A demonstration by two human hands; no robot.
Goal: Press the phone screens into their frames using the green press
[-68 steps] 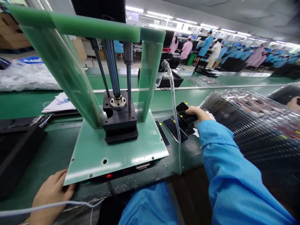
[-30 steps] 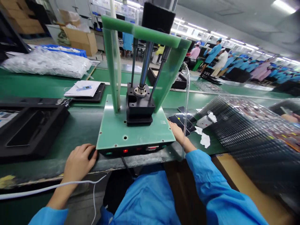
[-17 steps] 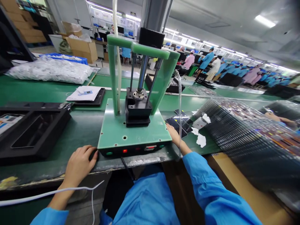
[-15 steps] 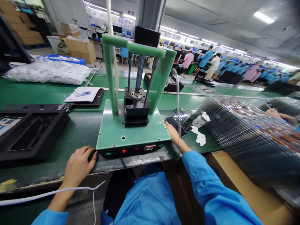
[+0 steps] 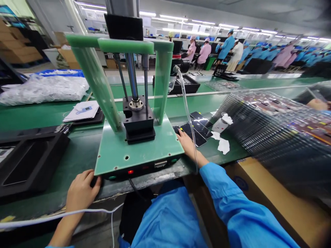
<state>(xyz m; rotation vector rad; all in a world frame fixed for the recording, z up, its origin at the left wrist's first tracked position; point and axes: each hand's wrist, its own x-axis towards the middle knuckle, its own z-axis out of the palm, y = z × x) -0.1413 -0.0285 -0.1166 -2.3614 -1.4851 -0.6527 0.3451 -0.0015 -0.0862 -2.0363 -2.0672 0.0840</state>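
R hand [image 5: 187,144] shifted beside press [image 5: 139,129], L hand [image 5: 80,191] opp. — blk panels [image 5: 199,137] nearby

The green press [image 5: 141,153] stands between left hand [image 5: 80,193] and right hand [image 5: 186,146]. Left of it, bare table [image 5: 82,144] gives passage; right, a clear hose [image 5: 186,105] hangs before the dark slabs [image 5: 199,137], stacked trays [image 5: 258,137] beyond.

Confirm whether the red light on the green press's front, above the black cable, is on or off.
On: the red light glows brightly on the front of the green press, above the black cable.
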